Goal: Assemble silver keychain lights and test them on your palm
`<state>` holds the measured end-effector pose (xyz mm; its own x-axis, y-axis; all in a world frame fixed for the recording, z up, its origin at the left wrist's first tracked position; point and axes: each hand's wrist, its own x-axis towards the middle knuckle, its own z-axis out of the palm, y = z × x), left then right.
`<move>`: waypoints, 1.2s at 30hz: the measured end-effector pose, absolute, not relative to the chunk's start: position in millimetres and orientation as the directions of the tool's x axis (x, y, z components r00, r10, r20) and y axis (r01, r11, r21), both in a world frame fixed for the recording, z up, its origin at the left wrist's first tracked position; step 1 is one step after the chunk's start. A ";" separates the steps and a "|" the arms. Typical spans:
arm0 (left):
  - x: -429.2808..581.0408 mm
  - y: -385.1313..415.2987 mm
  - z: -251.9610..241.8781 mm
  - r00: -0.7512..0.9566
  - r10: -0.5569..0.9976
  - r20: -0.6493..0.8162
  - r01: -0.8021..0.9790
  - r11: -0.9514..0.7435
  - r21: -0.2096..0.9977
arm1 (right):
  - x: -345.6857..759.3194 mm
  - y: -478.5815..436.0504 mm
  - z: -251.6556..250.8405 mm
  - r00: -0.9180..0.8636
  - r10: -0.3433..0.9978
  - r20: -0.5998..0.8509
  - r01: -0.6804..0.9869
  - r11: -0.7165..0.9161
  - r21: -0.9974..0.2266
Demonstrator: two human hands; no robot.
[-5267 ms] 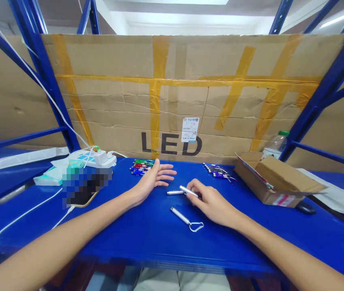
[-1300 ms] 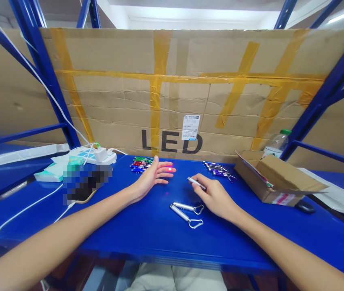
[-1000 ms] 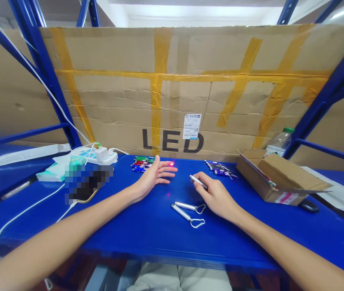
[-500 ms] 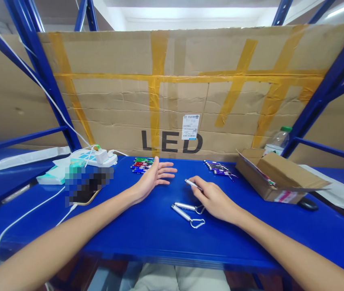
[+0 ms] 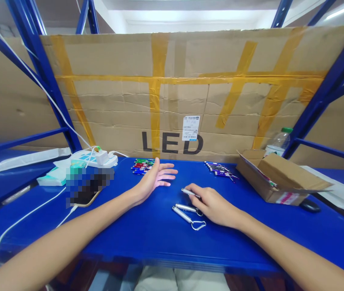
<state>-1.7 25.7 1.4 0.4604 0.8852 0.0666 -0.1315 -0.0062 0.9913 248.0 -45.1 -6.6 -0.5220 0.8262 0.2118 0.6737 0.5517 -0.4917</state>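
Note:
Between the thumb and fingers of my right hand is a slim silver keychain flashlight, its front end pointing left; the hand covers its rear part. Just below on the blue tabletop lie two similar flashlights, a nearer flashlight with a carabiner clip and a farther flashlight partly behind my right hand. My left hand is open, fingers spread and pointing right, holding nothing. Behind it sit green, red and blue pens, partly covered by the hand.
Purple and dark pens lie at the back right, beside an open cardboard box. A black mouse and a bottle are near the box. On the left are a phone, a tissue pack and a power strip with cables.
My right hand has lowered slightly toward the tabletop with the flashlight, which now sits closer to the two lying ones. My left hand stays in place, open.

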 end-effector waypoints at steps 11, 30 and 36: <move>-1.5 26.7 -0.3 0.454 0.887 0.084 -0.153 -0.015 0.988 | 247.6 -47.1 -5.6 -0.521 0.829 0.206 0.678 0.548 -0.490; -1.2 24.4 2.9 0.452 0.890 0.069 -0.129 -0.011 0.992 | 249.9 -44.8 -3.8 -0.374 0.885 0.277 0.728 0.465 -0.505; -0.8 23.0 2.6 0.459 0.886 0.066 -0.135 -0.004 0.991 | 248.0 -46.5 -4.6 -0.509 0.832 0.221 0.682 0.547 -0.485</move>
<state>-0.8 23.0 2.6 0.4594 0.8858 0.0661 -0.1345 -0.0042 0.9909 248.0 -46.5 -4.6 -0.5093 0.8317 0.2211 0.6823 0.5468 -0.4852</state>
